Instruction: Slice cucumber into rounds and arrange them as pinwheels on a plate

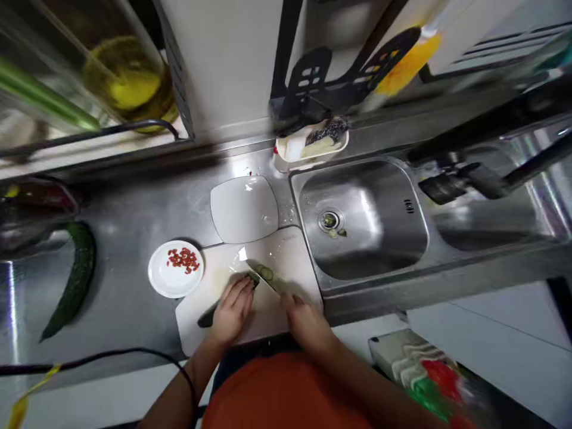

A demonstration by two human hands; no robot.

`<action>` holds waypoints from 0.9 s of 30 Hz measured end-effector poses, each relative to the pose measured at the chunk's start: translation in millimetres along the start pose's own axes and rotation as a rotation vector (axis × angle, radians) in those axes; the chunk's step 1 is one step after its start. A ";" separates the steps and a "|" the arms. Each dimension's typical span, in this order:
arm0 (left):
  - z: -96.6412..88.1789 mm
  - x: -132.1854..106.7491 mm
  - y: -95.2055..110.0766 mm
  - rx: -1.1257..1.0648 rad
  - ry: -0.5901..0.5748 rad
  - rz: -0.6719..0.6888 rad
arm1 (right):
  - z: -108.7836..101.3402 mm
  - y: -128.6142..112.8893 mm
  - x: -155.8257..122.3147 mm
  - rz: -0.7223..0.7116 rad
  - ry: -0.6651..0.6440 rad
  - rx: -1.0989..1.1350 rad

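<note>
On the white cutting board [286,247], my left hand [233,310] is closed over a dark green cucumber [208,317], whose end sticks out to the left below the hand. My right hand [304,322] grips a knife [268,282], its blade angled up and left beside the cucumber's cut end. A few thin cucumber slices [265,273] lie together on the far side of the blade. Just left of the board, a small white plate [157,271] holds several red pieces [183,260]. Touching the board's far edge is a white square plate [243,208].
A whole cucumber [75,280] lies on the steel counter [120,298] at left. The sink [375,220] is right of the board, with scraps [337,233] near its drain. Black slotted utensils [308,77] hang behind. A dark cable [111,353] crosses the counter's front left.
</note>
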State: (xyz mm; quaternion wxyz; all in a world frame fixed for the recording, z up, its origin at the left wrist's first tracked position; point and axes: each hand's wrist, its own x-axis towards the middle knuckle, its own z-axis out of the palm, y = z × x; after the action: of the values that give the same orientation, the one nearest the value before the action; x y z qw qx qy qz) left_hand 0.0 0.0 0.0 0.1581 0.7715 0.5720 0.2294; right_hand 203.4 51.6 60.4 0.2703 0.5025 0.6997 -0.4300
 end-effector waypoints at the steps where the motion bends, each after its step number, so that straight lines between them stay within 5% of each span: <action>1: 0.2 0.3 0.4 -0.002 0.001 -0.009 | -0.1 1.2 -2.9 0.021 0.005 -0.001; 27: 1.0 -1.1 2.4 -0.001 -0.015 -0.027 | -4.8 -8.0 -42.7 -0.018 0.025 -0.107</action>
State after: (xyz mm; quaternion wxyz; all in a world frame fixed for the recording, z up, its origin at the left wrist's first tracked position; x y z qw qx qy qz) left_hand 2.2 -1.7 0.2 0.1660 0.7653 0.5809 0.2220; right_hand 211.1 34.7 100.0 0.2843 0.4862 0.7294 -0.3882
